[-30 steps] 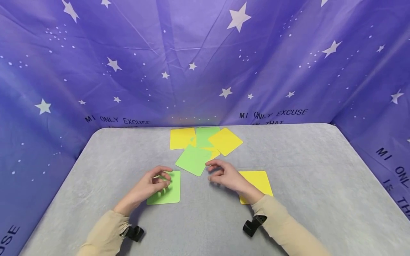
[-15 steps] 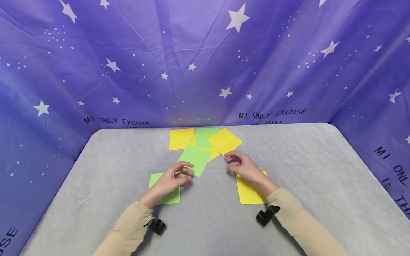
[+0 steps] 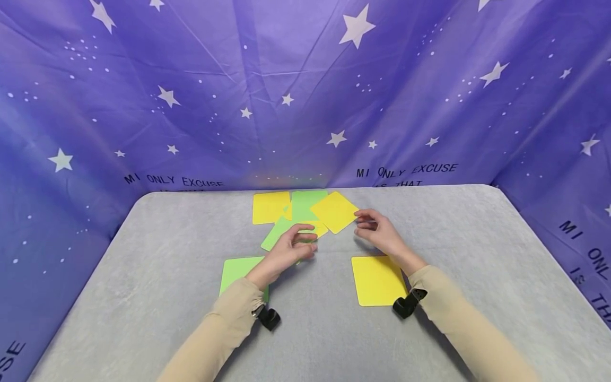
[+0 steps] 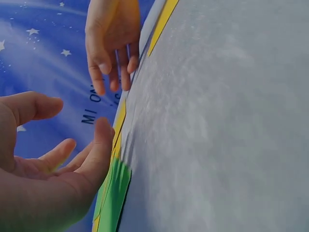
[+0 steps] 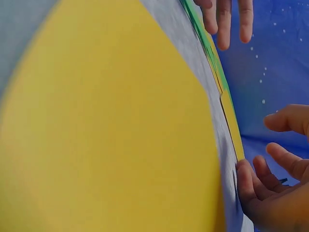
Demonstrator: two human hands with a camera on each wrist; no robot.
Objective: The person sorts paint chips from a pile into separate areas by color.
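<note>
My left hand (image 3: 286, 252) hovers over a green card (image 3: 275, 234) and covers much of it. Its fingers are loosely bent, with a gap between thumb and fingers in the left wrist view. At the right corner of a tilted yellow card (image 3: 335, 212) are the fingertips of my right hand (image 3: 386, 237); whether they touch it I cannot tell. That hand (image 5: 280, 188) also has thumb and fingers apart and holds nothing. Behind lie another yellow card (image 3: 270, 207), a green card (image 3: 305, 203) and a partly covered yellow card (image 3: 320, 228), overlapping.
Nearer to me, a green card (image 3: 235, 271) lies partly under the left forearm. A yellow card (image 3: 377, 281) lies beside the right wrist. The grey table (image 3: 315, 339) ends at a purple star-printed cloth (image 3: 305, 122). Black cameras (image 3: 269, 318) are strapped to both sleeves.
My left hand has moved right and forward, from the near green card to the one ahead. My right hand has moved right and forward to the tilted yellow card. The cards look essentially unmoved.
</note>
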